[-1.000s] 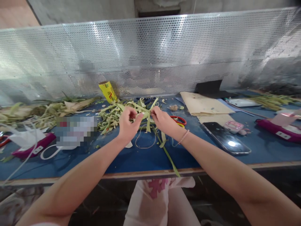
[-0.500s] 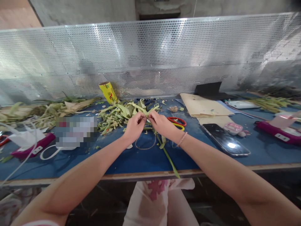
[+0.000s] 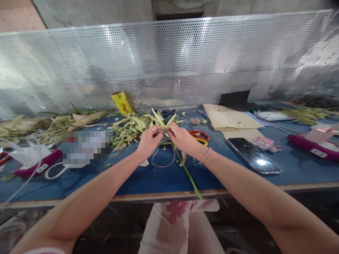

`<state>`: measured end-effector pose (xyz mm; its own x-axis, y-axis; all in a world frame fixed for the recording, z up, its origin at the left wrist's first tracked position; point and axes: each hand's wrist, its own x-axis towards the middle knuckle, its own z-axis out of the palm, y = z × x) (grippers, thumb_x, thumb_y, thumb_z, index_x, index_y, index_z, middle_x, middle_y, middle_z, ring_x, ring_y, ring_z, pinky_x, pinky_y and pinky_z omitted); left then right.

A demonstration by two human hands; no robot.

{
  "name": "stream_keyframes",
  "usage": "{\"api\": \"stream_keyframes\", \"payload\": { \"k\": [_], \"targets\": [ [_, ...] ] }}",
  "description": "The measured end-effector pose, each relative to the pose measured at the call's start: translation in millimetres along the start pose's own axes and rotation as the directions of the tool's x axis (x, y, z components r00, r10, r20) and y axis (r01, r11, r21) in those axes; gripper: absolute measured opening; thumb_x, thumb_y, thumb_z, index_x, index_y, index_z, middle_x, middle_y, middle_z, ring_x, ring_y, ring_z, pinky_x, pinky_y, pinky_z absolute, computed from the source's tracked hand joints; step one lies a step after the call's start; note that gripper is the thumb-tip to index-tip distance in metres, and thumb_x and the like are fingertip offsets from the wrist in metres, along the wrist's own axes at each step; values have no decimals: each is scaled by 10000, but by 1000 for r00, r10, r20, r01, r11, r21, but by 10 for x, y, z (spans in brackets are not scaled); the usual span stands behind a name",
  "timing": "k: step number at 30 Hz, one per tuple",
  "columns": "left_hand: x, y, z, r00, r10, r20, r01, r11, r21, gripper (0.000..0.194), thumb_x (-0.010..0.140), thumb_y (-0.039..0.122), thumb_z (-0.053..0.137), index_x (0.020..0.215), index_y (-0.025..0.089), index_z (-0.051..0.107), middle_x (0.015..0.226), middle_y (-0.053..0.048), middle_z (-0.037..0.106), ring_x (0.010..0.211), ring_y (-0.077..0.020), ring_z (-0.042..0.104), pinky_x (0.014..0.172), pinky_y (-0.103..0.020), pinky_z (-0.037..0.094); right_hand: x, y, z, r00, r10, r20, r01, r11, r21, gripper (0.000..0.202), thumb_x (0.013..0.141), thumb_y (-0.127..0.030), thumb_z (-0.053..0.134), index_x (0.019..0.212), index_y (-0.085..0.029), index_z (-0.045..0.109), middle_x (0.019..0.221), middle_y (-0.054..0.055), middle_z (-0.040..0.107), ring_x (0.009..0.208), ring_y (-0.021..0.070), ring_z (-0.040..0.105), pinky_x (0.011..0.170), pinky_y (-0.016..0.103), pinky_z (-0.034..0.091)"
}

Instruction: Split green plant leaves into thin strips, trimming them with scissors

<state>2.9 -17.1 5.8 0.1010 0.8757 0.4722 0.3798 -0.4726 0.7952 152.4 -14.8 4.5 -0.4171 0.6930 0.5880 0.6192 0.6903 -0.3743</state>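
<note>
My left hand (image 3: 150,141) and my right hand (image 3: 181,138) meet above the blue table, thumbs and fingers pinched together. Between their fingertips is a small bunch of pale green leaves (image 3: 164,123), its tips fanning up and away from me. A thin cord (image 3: 162,166) hangs in a loop below, one side rising towards my left fingers, the other towards my right; its ends are hidden. From under my right hand a long green stem (image 3: 191,180) reaches the table's front edge. Close behind my hands lies a heap of wilted green leaves (image 3: 129,128).
Scissors with red (image 3: 201,134) and yellow handles lie right of my hands. Further right are a phone (image 3: 253,155), a pink case (image 3: 262,143), brown paper (image 3: 230,118) and a purple power strip (image 3: 315,146). A yellow tube (image 3: 122,103) stands before the perforated metal screen (image 3: 169,63).
The leaf tips between my hands now stand up higher and fan out more. My hands stay in nearly the same place, still pinched together.
</note>
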Motion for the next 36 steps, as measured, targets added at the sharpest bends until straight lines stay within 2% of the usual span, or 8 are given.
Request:
{"api": "stream_keyframes", "payload": {
  "k": [5,9,12,15,19,25,30,36],
  "targets": [
    [5,15,-1,1000,-6,1,6,1000,-22,68,706,232,516,696,176,553,436,73,331,403,-59,261,413,-205,217,7,18,2,1000,-22,-1,22,1000,-5,96,850,-187,357,857,-181,452,621,-6,482,542,135,467,547,249,320],
    [8,15,-18,1000,8,-1,-8,1000,15,108,727,259,504,673,176,547,468,59,367,424,-65,302,425,-205,233,19,93,-70,966,-186,-178,170,980,-102,78,823,-219,421,804,-169,479,813,76,521,800,183,502,722,308,393],
    [5,22,-33,1000,12,24,-14,997,75,138,738,280,497,663,175,544,483,49,405,438,-71,343,438,-207,258,20,152,-147,933,-275,-232,212,942,-260,159,812,-212,441,941,-164,521,1007,122,512,993,234,447,864,392,346],
    [5,34,-42,999,19,39,-24,992,121,135,747,257,471,664,175,538,506,42,446,453,-76,378,454,-206,286,23,187,-176,948,-291,-127,232,908,-348,209,836,-219,429,1009,-186,541,1106,100,515,1055,236,417,895,392,312],
    [14,36,-51,996,69,58,-80,972,220,134,748,212,437,680,172,546,526,34,476,483,-87,423,489,-210,325,32,192,-145,945,-324,46,314,857,-410,217,884,-236,361,909,-172,567,919,72,589,908,189,483,845,338,320],
    [20,-14,-54,973,176,149,-221,897,384,188,721,130,426,755,163,608,664,-13,621,603,-119,538,575,-229,395,14,125,-159,935,-335,120,343,763,-548,184,863,-177,401,798,-170,574,752,38,587,822,177,467,857,337,273],
    [14,-27,-37,978,162,130,-200,900,387,193,717,164,481,851,153,619,764,-39,654,667,-133,572,623,-247,438,16,124,-135,953,-285,100,292,787,-544,176,845,-147,411,773,-164,570,765,50,593,822,179,469,844,345,270],
    [56,-75,-42,978,164,127,-193,943,270,265,669,288,605,899,158,588,905,-59,621,828,-163,555,750,-298,444,14,109,-77,971,-182,156,226,909,-350,224,835,-94,312,924,-123,516,815,76,597,705,152,496,622,262,316]
  ]
}}
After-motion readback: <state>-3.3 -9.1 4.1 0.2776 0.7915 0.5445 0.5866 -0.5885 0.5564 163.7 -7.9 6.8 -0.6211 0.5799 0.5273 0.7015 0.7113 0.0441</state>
